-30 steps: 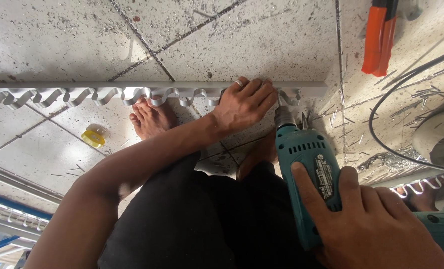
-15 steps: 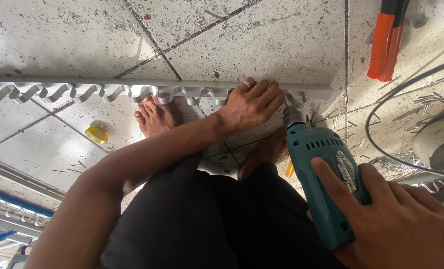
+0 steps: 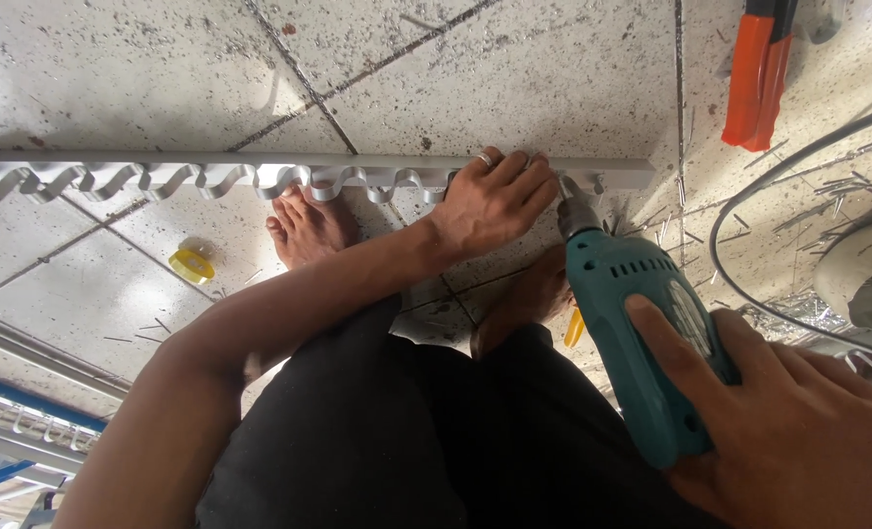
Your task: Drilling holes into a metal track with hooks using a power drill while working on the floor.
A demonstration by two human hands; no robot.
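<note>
Since a second ago we're swinging the teal drill [image 3: 641,343] in, and now its bit is touching the grey metal rail [image 3: 211,162] lying across the tiled floor [image 3: 514,69]. Our right hand [image 3: 798,431] is wrapped around the drill, our left hand [image 3: 490,201] is pressing flat, fingers spread, on the rail (bare foot [image 3: 308,225] right beside it).

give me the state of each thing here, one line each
left hand: pressed flat on the rail, fingers spread
right hand: wrapped around the drill's body
teal power drill: held, tip at the rail beside the left hand
grey metal rail: lying flat across the tiled floor
orange-handled tool: lying on the floor, untouched
yellow tape roll: lying on the floor, untouched
</note>
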